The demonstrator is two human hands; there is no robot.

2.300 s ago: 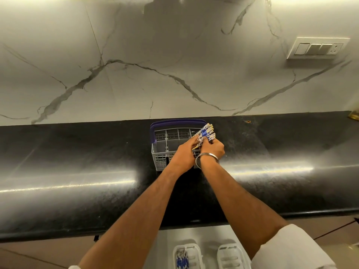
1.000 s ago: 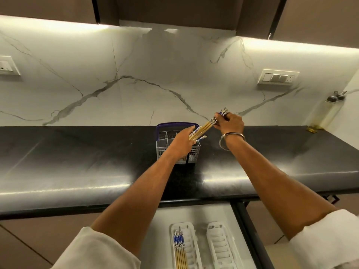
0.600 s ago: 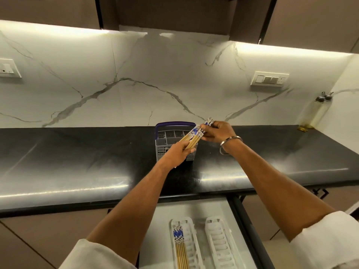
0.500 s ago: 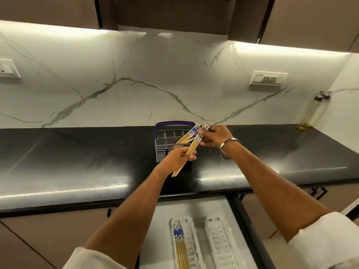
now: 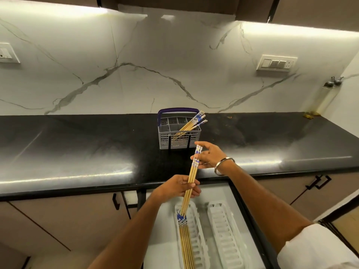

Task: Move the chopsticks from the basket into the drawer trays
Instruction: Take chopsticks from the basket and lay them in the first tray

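A small bundle of wooden chopsticks (image 5: 192,178) with blue-and-white tops slants over the counter's front edge. My left hand (image 5: 179,188) grips its lower part above the open drawer. My right hand (image 5: 208,158) pinches the patterned top ends. Several more chopsticks (image 5: 191,124) lean in the grey basket (image 5: 165,139) with a purple handle on the black counter. In the drawer, the left white tray (image 5: 197,239) holds several chopsticks (image 5: 185,243); the right white tray (image 5: 223,235) holds none.
The black counter (image 5: 77,152) runs left to right below a marble wall. An oil bottle (image 5: 326,98) stands at the far right corner. Switch plates (image 5: 275,63) sit on the wall. Cabinet doors with black handles (image 5: 318,181) flank the open drawer (image 5: 167,239).
Both hands drew a bundle of chopsticks out of the basket and brought it down toward me, over the counter edge and the drawer. The camera tilted down, showing more of the trays.
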